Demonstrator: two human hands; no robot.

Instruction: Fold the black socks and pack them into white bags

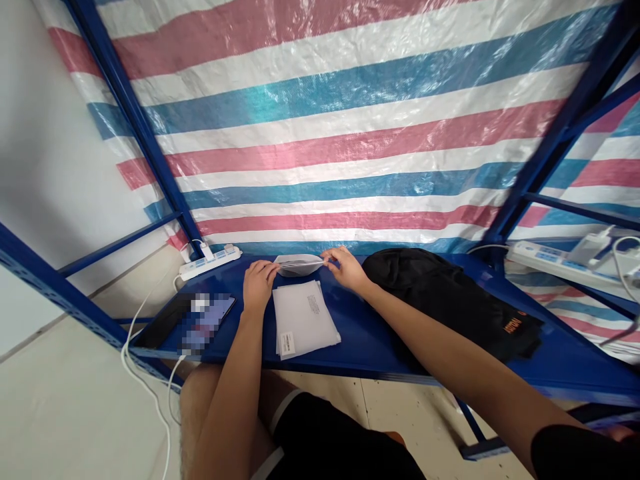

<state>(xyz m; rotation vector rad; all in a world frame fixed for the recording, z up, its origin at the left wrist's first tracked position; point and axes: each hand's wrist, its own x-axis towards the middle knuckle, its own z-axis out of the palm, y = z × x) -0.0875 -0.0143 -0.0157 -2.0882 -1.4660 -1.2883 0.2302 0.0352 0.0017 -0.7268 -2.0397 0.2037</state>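
My left hand (pixel 259 285) pinches the left corner of a whitish plastic bag (pixel 300 265) at the back of the blue shelf. Closed on the opposite corner, the fingers of my right hand (pixel 347 269) hold the bag between thumb and fingertips. Its edge is stretched between the two hands and its sides bow apart. Just in front lies a flat, frosted zip bag (pixel 303 310), perhaps a stack of them, with small printed text and a white label near its lower left corner.
Black fabric with orange lettering (pixel 445 300) lies to the right. On the left are a phone (pixel 213 323) on a cable and a black flat item (pixel 163 323). Power strips (pixel 210 262) sit at both ends. Blue posts and a striped plastic sheet (pixel 330 147) stand behind.
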